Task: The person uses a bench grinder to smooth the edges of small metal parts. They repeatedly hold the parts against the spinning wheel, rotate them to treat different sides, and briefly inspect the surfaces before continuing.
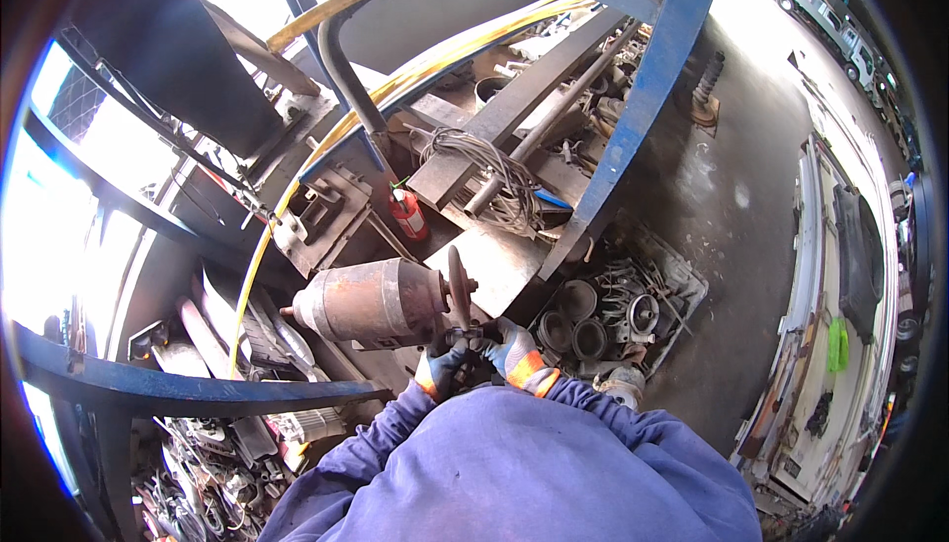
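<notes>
A rusty metal canister [371,302] with tapered ends, much like an exhaust can, lies sideways in front of me. At its right end stands a brown rusty plate or flange [460,288], seen nearly edge-on. Just below that, a small dark metal fitting [463,336] sits between my hands. My left hand [441,368], in a grey-blue and orange work glove, is closed beside the fitting. My right hand [515,352], gloved alike, curls in from the other side. The fingertips and whatever they pinch are too dark and small to make out.
A blue steel frame [652,97] rises at the right, and a blue bar [198,389] crosses at the left. Beyond lie a coiled cable [494,171], a steel beam [514,112] and a red bottle [407,214]. Metal parts fill a crate [700,290] at the right.
</notes>
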`<state>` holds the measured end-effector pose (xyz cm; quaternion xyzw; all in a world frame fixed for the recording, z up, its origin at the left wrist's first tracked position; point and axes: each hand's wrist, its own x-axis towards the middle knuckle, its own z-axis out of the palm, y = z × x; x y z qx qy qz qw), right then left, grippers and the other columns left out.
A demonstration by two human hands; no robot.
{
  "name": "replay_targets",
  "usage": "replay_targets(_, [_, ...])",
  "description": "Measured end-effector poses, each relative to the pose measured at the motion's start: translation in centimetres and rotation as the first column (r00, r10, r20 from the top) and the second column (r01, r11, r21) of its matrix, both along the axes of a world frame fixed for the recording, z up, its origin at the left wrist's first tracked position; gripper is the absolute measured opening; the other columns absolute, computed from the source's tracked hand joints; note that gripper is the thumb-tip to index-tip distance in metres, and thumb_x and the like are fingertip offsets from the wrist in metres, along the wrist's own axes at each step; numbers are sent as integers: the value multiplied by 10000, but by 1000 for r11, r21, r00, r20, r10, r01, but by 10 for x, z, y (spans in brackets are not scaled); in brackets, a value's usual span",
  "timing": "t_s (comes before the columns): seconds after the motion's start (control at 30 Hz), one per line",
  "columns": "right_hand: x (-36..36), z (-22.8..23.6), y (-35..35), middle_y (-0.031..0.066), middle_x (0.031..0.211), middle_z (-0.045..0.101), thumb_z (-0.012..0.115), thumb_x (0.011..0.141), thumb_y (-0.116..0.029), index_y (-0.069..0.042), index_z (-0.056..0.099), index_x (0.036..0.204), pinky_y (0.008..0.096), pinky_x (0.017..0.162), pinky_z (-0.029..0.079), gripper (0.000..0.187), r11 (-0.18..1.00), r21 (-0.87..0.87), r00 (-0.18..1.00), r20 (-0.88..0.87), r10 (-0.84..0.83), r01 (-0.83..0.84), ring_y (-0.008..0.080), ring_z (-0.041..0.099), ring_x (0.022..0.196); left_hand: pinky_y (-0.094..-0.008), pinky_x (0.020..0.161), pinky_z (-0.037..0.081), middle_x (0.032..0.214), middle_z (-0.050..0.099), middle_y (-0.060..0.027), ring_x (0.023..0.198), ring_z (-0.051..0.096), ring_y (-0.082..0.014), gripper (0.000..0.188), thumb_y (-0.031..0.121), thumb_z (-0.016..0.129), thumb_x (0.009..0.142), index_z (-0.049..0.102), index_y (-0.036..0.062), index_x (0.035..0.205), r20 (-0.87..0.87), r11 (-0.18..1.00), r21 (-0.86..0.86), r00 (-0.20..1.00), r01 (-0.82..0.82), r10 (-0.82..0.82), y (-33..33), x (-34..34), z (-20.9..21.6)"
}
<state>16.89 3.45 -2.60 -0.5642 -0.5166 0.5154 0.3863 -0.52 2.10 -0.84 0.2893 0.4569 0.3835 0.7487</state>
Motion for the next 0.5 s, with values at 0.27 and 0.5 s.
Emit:
replay_targets(0.27, [18,11,-2,134,951,715,811,769,-332,-32,634,1073,355,773,528,462,993,116,998,65,15,-23,263,695,867,-216,462,360,669,537,49,521,453,-52,288,314,627,955,604,82,1124,-63,997,-19,996,69,-70,-1,10,-1])
replay_targets(0.5, [24,29,-12,142,961,714,799,786,-255,-43,614,1115,344,783,542,434,977,215,987,153,-43,9,258,704,887,-202,507,385,824,649,17,583,498,-32,346,337,635,946,620,84,1182,-109,982,65,980,176,-168,3,13,3])
